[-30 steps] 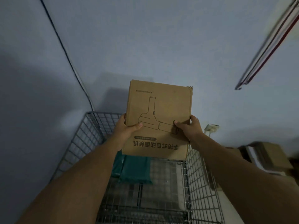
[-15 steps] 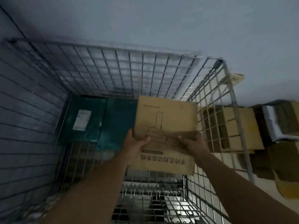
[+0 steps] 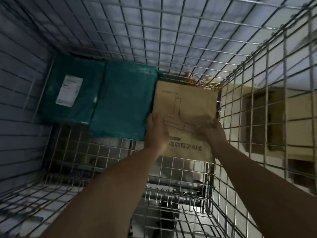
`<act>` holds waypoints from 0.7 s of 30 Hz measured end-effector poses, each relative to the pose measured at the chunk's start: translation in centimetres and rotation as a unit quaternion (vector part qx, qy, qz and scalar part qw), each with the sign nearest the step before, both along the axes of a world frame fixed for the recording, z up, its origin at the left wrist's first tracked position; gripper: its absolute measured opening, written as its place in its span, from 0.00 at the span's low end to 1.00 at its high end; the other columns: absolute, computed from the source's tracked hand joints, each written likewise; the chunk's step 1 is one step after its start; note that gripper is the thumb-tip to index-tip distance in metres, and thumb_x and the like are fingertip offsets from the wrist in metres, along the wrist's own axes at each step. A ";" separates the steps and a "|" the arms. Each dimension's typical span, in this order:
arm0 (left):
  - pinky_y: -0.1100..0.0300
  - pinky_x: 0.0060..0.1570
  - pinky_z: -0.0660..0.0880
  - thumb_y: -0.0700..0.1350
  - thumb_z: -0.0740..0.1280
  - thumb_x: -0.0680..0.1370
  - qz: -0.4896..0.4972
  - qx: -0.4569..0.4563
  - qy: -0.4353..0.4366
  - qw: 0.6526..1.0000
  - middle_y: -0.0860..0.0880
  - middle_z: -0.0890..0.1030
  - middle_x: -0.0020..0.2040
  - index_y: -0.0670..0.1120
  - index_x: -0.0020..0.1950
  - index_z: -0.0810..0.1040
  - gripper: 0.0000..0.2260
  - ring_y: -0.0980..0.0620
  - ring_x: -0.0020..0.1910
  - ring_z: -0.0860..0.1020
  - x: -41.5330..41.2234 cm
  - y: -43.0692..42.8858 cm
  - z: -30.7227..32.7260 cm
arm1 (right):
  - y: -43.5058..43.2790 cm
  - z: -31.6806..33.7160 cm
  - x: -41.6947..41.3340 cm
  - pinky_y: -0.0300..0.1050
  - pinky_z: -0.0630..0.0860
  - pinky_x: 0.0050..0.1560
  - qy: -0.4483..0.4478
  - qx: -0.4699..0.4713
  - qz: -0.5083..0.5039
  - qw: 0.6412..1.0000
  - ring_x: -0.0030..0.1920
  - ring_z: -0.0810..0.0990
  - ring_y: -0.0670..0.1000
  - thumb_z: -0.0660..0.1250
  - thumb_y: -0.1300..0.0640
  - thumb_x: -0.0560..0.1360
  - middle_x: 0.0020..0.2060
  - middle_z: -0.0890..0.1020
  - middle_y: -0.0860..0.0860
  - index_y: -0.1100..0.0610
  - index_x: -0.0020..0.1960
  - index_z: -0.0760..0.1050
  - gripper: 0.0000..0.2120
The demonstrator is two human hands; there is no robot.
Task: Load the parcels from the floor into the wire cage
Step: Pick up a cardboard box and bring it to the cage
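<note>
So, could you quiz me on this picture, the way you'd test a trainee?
1. True or false: the box is inside the cage.
2. How many green parcels lie in the cage? A) one B) two C) four
3. Fill in: the box is beside the cage's ___ wall.

Key: 1 true; 2 B; 3 right.
</note>
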State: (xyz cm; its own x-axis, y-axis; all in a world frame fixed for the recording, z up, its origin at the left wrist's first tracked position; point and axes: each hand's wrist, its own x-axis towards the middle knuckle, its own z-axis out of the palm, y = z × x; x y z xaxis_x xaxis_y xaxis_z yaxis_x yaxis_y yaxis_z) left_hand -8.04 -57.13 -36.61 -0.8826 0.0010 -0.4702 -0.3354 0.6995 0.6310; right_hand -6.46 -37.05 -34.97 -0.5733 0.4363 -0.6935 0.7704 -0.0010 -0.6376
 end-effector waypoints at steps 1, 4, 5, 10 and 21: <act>0.53 0.71 0.70 0.39 0.68 0.80 -0.071 -0.023 0.030 0.997 0.50 0.54 0.80 0.49 0.81 0.56 0.34 0.44 0.78 0.60 0.5 0.5 -0.5 | -0.3 -0.3 -0.1 0.49 0.80 0.51 0.000 -0.003 0.014 1.000 0.55 0.78 0.53 0.77 0.62 0.70 0.55 0.78 0.48 0.48 0.69 0.69 0.31; 0.48 0.79 0.55 0.46 0.70 0.80 -0.270 -0.061 0.009 0.961 0.46 0.48 0.84 0.48 0.83 0.53 0.37 0.44 0.83 0.46 1.7 1.6 -0.5 | -1.7 -1.0 0.6 0.54 0.79 0.58 0.025 0.065 0.106 0.992 0.61 0.78 0.55 0.77 0.52 0.66 0.58 0.76 0.48 0.48 0.69 0.71 0.33; 0.41 0.80 0.49 0.50 0.73 0.77 -0.338 -0.097 -0.011 0.936 0.44 0.44 0.84 0.48 0.83 0.52 0.41 0.42 0.82 0.42 1.9 1.8 -0.7 | -2.1 -1.3 1.1 0.60 0.75 0.65 0.012 0.127 0.210 0.969 0.67 0.74 0.58 0.77 0.45 0.64 0.67 0.73 0.50 0.45 0.72 0.69 0.38; 0.24 0.72 0.42 0.51 0.81 0.69 -0.495 -0.278 -0.054 0.821 0.45 0.20 0.76 0.56 0.79 0.27 0.64 0.42 0.77 0.26 2.1 1.3 -1.7 | -2.7 -3.0 6.1 0.72 0.43 0.73 -0.095 0.265 0.558 0.781 0.75 0.26 0.66 0.77 0.37 0.67 0.76 0.24 0.48 0.40 0.78 0.28 0.64; 0.25 0.72 0.50 0.36 0.74 0.73 -0.474 -0.299 0.009 0.828 0.47 0.25 0.79 0.59 0.80 0.29 0.58 0.44 0.80 0.31 -2.6 2.1 -2.4 | -1.2 -4.4 1.8 0.68 0.53 0.76 -0.047 0.384 0.547 0.742 0.80 0.37 0.66 0.75 0.54 0.73 0.80 0.33 0.48 0.42 0.80 0.31 0.57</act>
State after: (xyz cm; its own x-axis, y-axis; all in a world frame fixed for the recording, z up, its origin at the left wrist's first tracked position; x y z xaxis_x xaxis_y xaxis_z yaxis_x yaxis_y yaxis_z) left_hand -10.69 -55.07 -39.02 -0.6251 0.4691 -0.6238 0.5496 0.8321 0.0750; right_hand -4.71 -38.20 -39.34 -0.8406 0.0318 -0.5407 0.0829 0.9941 -0.0705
